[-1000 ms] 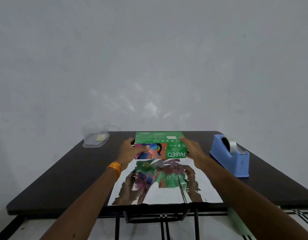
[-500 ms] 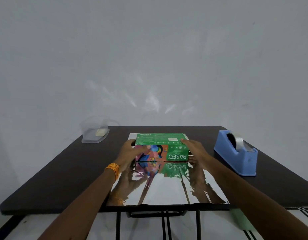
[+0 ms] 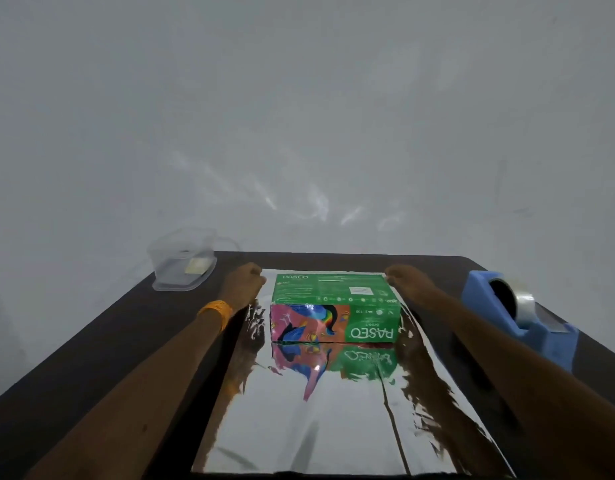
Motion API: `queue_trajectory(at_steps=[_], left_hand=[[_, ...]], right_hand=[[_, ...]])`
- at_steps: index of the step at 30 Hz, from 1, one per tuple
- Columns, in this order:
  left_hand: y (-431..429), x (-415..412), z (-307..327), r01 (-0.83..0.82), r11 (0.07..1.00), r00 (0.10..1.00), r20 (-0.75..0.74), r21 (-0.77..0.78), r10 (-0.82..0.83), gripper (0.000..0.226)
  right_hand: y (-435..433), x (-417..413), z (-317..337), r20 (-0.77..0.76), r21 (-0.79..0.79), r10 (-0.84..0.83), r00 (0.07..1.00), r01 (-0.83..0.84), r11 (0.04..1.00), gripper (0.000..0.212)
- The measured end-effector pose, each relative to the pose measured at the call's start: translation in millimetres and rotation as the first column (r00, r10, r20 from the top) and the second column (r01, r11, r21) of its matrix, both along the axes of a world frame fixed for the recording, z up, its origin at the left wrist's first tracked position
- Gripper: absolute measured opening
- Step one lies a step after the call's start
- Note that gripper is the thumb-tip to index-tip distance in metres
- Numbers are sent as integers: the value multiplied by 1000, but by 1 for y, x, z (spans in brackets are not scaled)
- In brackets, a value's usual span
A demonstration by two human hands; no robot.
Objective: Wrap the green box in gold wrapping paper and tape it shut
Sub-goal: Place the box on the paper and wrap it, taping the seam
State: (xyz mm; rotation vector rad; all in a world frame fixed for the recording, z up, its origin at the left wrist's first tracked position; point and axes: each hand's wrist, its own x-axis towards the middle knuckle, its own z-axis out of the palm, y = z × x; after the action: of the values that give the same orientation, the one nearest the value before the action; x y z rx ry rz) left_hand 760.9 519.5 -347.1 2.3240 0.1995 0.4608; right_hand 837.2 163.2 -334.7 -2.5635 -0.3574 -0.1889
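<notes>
The green box [image 3: 333, 289], with a colourful printed front face, lies flat on the far half of the shiny, mirror-like wrapping paper [image 3: 333, 420]. The sheet is spread on the dark table and reaches its near edge. My left hand [image 3: 245, 282], with an orange band at the wrist, is curled at the sheet's far left corner, beside the box. My right hand [image 3: 404, 277] is curled at the far right corner. Both appear to pinch the paper's far edge. Neither hand touches the box.
A blue tape dispenser [image 3: 520, 317] holding a roll of clear tape stands at the right of the dark table [image 3: 102, 348]. A clear plastic container [image 3: 181, 261] sits at the far left corner. A plain grey wall rises behind the table.
Both hands have let go of the box, which now rests on the paper. They have moved back to the sheet's far corners and curled there.
</notes>
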Motion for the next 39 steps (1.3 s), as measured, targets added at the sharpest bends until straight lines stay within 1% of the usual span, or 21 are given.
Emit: queue_trajectory(at_steps=[3, 6, 9, 10, 11, 12, 13, 15, 17, 18, 19, 20, 22, 24, 25, 28, 29, 32, 34, 37, 39], left_hand=[[0, 23, -8, 5, 979, 991, -129, 202, 22, 31], [-1, 45, -16, 21, 935, 977, -205, 354, 56, 46], [1, 52, -21, 19, 861, 957, -258, 509, 132, 42], [2, 54, -22, 12, 868, 964, -236, 496, 122, 36], [2, 55, -22, -4, 899, 976, -195, 437, 99, 25], [2, 56, -23, -8, 941, 986, -153, 339, 64, 11], [1, 55, -23, -6, 972, 994, -105, 233, 31, 12], [-6, 49, -18, 17, 997, 999, -37, 71, -15, 27], [-15, 39, -9, 7, 997, 1000, 31, -73, -4, 25], [-19, 35, -4, -3, 985, 998, 63, -175, 14, 22], [-21, 33, -1, -11, 956, 996, 81, -292, 36, 25], [-23, 29, 4, -8, 916, 995, 91, -402, 48, 33], [-27, 22, 14, 31, 829, 991, 124, -559, 47, 49], [-31, 11, 27, 68, 779, 986, 163, -624, 45, 54], [-31, 7, 31, 77, 777, 985, 167, -625, 36, 50], [-29, -5, 35, 100, 792, 988, 151, -602, -10, 22], [-28, -10, 36, 96, 794, 989, 151, -600, -6, 17], [-32, -30, 41, 122, 786, 981, 193, -606, -3, 19], [-32, -42, 41, 148, 795, 976, 216, -589, -23, 25], [-25, -53, 39, 183, 790, 973, 225, -585, -59, 28], [-24, -60, 41, 194, 808, 969, 238, -556, -69, 32]], right_hand=[[-3, 31, -7, -28, -181, 55, 998, -60, 982, 30], [3, 40, -8, -47, -245, 120, 992, -128, 961, 37], [11, 42, -13, -81, -296, 99, 992, -119, 948, 41], [13, 42, -16, -93, -313, 75, 993, -101, 944, 41], [14, 42, -18, -102, -309, 57, 993, -86, 947, 42], [15, 43, -19, -102, -275, 49, 994, -76, 958, 37], [16, 44, -19, -84, -228, 51, 995, -69, 971, 29], [17, 40, -14, -39, -137, 43, 998, -47, 989, 16], [15, 35, -9, 4, -27, 22, 1000, -22, 999, 11], [13, 30, -4, 15, 35, 8, 1000, -9, 999, 10], [12, 24, -1, 19, 104, -2, 1000, 0, 995, 12], [11, 18, 4, 26, 177, -16, 1000, 11, 984, 14], [9, 10, 10, 53, 306, -48, 997, 30, 952, 22], [8, -1, 18, 76, 408, -77, 994, 39, 912, 31], [7, -6, 20, 80, 445, -90, 993, 45, 894, 34], [5, -23, 24, 83, 569, -89, 993, 26, 822, 43], [5, -28, 25, 121, 588, -107, 987, 15, 808, 47], [4, -40, 31, 318, 541, -185, 930, -18, 841, 58], [5, -50, 42, 369, 457, -137, 919, -51, 888, 74], [14, -62, 61, 440, 178, 19, 898, -108, 978, 87], [23, -71, 72, 422, -36, 140, 896, -137, 990, 90]])
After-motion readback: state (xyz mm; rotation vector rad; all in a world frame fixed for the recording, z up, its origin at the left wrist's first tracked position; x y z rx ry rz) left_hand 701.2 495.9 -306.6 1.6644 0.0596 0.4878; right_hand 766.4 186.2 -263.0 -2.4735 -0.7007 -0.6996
